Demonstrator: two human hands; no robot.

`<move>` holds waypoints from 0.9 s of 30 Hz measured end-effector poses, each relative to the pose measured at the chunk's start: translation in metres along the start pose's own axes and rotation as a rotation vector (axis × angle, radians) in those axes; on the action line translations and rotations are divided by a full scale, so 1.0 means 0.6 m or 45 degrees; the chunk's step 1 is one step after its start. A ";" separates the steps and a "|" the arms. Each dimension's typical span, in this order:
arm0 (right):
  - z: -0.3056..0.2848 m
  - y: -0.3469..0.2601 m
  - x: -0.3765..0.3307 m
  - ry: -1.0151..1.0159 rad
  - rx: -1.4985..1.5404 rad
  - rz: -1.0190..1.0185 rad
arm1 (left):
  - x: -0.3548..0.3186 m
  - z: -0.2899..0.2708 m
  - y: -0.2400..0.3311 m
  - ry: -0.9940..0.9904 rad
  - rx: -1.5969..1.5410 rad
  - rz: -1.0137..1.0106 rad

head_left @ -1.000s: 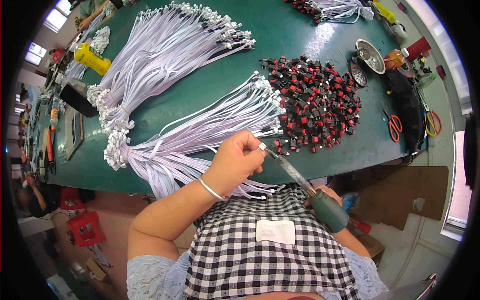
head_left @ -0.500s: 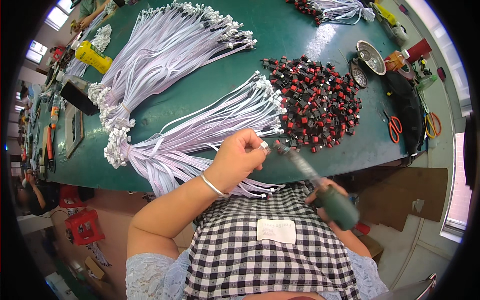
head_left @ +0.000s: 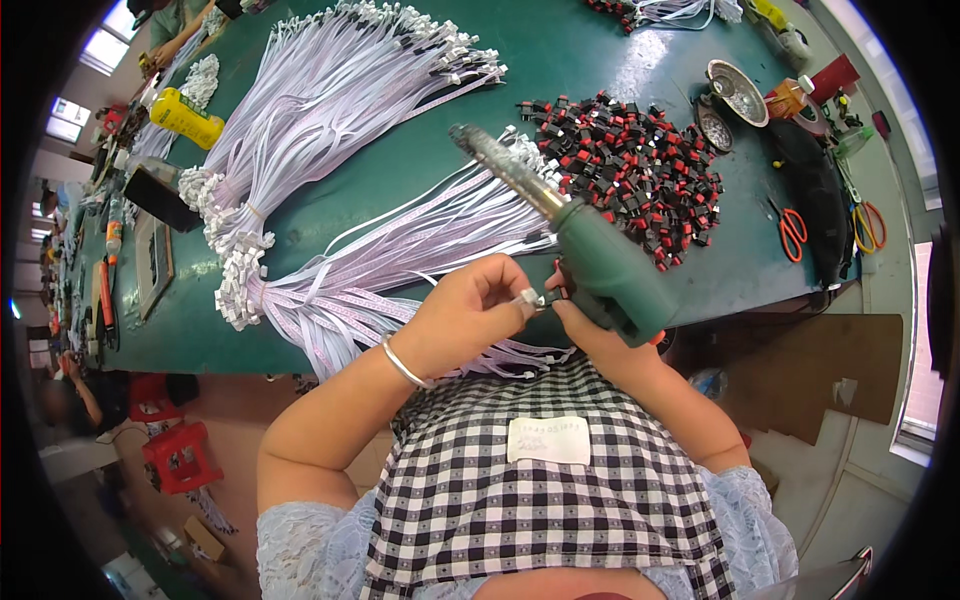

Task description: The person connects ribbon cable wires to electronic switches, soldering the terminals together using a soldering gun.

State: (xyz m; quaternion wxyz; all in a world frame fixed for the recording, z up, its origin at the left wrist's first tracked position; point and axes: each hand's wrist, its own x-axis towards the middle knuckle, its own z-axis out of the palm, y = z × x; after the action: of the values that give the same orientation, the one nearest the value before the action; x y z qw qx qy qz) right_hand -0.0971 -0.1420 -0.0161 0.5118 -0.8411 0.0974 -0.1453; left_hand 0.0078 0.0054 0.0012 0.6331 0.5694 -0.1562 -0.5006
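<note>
My left hand (head_left: 470,310), with a silver bangle at its wrist, is closed in a pinch on a small white connector (head_left: 529,298). Just beside it my right hand (head_left: 595,335) grips a green gun-shaped tool (head_left: 615,275) with a long metal barrel, which points up and to the left over the cables. Its fingertips are also at a small dark piece (head_left: 554,296) close to the white connector; whether the two touch, I cannot tell. Behind my hands lies a bundle of flat white cables (head_left: 400,265) with connector ends. A pile of small black-and-red parts (head_left: 650,180) is at the right.
A larger cable bundle (head_left: 330,100) lies farther back, near a yellow bottle (head_left: 185,118). To the right are metal dishes (head_left: 738,93), orange-handled scissors (head_left: 792,234) and a black pouch (head_left: 815,200). Another person's arm (head_left: 180,40) shows at the far left. Red stools (head_left: 182,458) stand below.
My right hand has come up from beside my lap to my left hand. The green tool has swung up with it, its barrel now over the cables. My left hand has barely moved.
</note>
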 end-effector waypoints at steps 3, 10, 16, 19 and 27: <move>0.001 -0.020 0.001 0.081 0.641 0.203 | -0.005 0.002 -0.001 -0.017 0.329 0.155; -0.005 -0.032 0.004 0.105 0.686 0.499 | -0.007 -0.003 -0.003 0.073 0.136 0.159; -0.002 -0.034 -0.001 0.100 0.749 0.500 | -0.008 -0.004 -0.005 0.138 0.200 0.148; 0.006 -0.025 -0.002 0.119 0.734 0.402 | -0.007 0.000 -0.005 0.139 0.180 0.116; 0.013 -0.006 -0.003 0.094 0.561 0.072 | -0.011 0.002 0.001 0.159 0.194 0.063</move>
State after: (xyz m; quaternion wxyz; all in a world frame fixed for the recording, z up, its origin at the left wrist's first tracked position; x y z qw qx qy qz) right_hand -0.0961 -0.1333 -0.0164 0.6831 -0.7000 0.1055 -0.1796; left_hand 0.0043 0.0098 0.0043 0.6086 0.6419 -0.1681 -0.4351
